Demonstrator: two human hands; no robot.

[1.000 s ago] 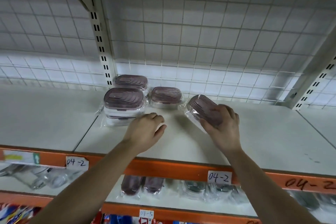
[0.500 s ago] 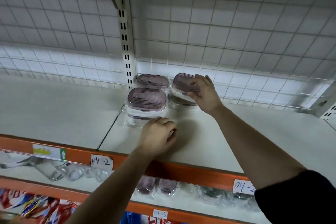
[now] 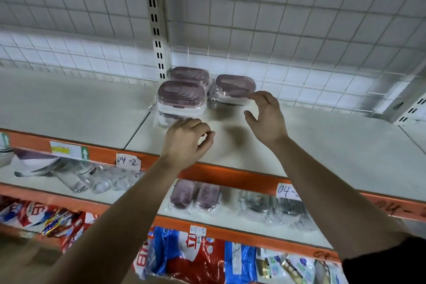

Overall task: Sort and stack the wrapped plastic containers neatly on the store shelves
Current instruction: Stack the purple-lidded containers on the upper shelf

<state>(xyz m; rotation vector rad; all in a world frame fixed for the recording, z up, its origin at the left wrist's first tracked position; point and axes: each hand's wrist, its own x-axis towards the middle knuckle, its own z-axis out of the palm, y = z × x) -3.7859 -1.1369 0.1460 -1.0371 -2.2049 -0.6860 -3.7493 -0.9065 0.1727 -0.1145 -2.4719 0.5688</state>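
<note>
Wrapped containers (image 3: 181, 101) stand grouped at centre frame on the upper shelf (image 3: 322, 145). The right hand (image 3: 267, 117), fingers spread and empty, hovers just beside the right stack (image 3: 234, 90). The left hand (image 3: 186, 143), loosely curled, holds nothing. More containers (image 3: 194, 195) on the lower shelf (image 3: 147, 193) likely remain to be sorted.

Two arms reach in from below, hands uncovered. Left hand (image 3: 186, 143) and left arm (image 3: 115, 214): uncovered right down to the frame's lower edge. Right hand (image 3: 267, 117) and right arm (image 3: 322, 191): uncovered up to a black sleeve (image 3: 387, 263) of plain dark fabric; its hem runs straight across the arm at the lower right corner.
</note>
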